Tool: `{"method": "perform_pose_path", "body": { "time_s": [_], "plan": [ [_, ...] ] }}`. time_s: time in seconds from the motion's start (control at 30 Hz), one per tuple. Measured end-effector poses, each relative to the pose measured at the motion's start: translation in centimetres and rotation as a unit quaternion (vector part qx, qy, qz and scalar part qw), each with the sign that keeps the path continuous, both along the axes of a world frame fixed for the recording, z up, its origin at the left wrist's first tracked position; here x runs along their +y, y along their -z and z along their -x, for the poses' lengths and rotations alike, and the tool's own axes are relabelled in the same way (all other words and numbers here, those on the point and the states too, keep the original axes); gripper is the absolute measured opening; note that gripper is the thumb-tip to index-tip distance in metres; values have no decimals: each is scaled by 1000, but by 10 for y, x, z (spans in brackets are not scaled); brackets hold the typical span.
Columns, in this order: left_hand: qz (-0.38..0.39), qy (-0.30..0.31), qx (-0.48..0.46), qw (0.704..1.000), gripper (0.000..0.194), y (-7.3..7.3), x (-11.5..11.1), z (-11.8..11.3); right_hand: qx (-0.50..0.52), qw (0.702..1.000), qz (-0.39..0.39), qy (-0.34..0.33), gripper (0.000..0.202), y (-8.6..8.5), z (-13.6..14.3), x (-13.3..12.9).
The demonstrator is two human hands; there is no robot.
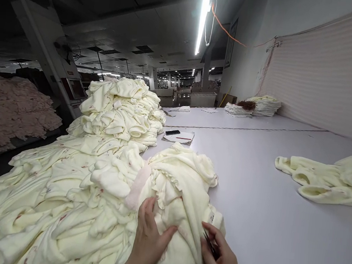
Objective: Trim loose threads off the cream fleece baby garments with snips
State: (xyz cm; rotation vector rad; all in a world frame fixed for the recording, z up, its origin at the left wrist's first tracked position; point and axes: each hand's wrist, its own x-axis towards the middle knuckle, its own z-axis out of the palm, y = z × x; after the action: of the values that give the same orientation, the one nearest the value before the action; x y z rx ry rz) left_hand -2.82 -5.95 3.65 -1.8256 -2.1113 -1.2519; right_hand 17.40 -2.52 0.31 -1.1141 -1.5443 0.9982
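A pale yellow fleece garment (186,180) with a ruffle and a pink patch lies in front of me at the edge of a large pile. My left hand (150,236) rests on it, thumb spread apart from the fingers. In my right hand (220,257) is a pair of dark thread snips (211,245), mostly hidden by the fingers. That hand touches the garment's right side, just below a white label (211,217).
Yellow garments are heaped (120,116) on the left, with pink ones (14,112) beyond. A clipboard (178,137) carries a black phone (172,132) and a pencil. More yellow garments (343,178) lie at right on the white table (248,226); folded stacks (265,105) stand at the back.
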Motion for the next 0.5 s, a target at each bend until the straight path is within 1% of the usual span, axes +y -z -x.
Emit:
{"method": "perform_pose_path", "body": {
  "time_s": [0.07, 0.13, 0.17, 0.23, 0.27, 0.3, 0.37, 0.43, 0.5],
  "plan": [
    [29, 12, -56, 998, 75, -4, -4, 2, -77, 996, -43, 3, 35, 5, 0, -6],
    [51, 47, -93, 993, 63, -9, -9, 3, -162, 982, -85, 45, 34, 1, 0, -9],
    [49, 63, -98, 992, 55, -10, -11, 4, -202, 971, -102, 73, 32, -5, 1, -8],
    [19, 79, -79, 994, 40, -10, -16, 4, -259, 950, -135, 112, 29, -25, 6, -6],
    [-3, 81, -62, 995, 34, -9, -18, 4, -275, 942, -156, 112, 28, -37, 11, -5],
    [-25, 81, -42, 996, 29, -8, -19, 4, -284, 936, -184, 95, 28, -49, 17, -3],
    [-58, 87, 2, 995, 23, -6, -21, 3, -300, 921, -248, 39, 28, -71, 31, 0],
    [-69, 94, 46, 992, 24, -5, -21, 1, -337, 892, -300, 2, 27, -86, 49, 2],
    [-69, 90, 74, 991, 27, -5, -19, -2, -393, 858, -332, 1, 23, -92, 65, 3]
  ]
}}
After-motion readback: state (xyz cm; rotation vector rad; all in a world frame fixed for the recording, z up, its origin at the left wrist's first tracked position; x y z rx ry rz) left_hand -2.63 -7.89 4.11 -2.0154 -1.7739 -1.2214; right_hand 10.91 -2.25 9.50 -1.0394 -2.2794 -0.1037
